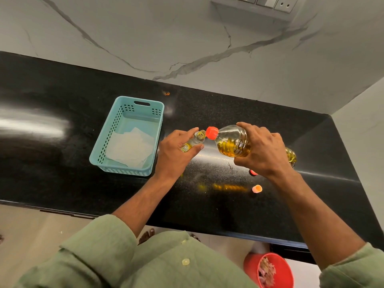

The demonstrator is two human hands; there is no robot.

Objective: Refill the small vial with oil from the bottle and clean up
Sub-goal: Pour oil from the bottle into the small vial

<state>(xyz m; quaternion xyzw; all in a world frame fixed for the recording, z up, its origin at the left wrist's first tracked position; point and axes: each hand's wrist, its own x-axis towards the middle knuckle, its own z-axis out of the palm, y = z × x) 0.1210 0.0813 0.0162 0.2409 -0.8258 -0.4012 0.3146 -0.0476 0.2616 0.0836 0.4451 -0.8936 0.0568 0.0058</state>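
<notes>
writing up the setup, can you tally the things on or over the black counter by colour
Red or orange: 3 - bottle's red spout cap, small orange cap lying loose, partly hidden red item
Clear with yellow oil: 2 - ribbed plastic oil bottle, small glass vial
Light blue: 1 - perforated plastic basket
White: 1 - folded paper tissue in the basket
Total: 7

Teal basket [108,142], black counter [62,173], orange-red bottle neck [212,133]

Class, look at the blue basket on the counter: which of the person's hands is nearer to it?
Left. The left hand, holding the small vial, is just right of the blue basket. The right hand grips the oil bottle farther right.
</notes>
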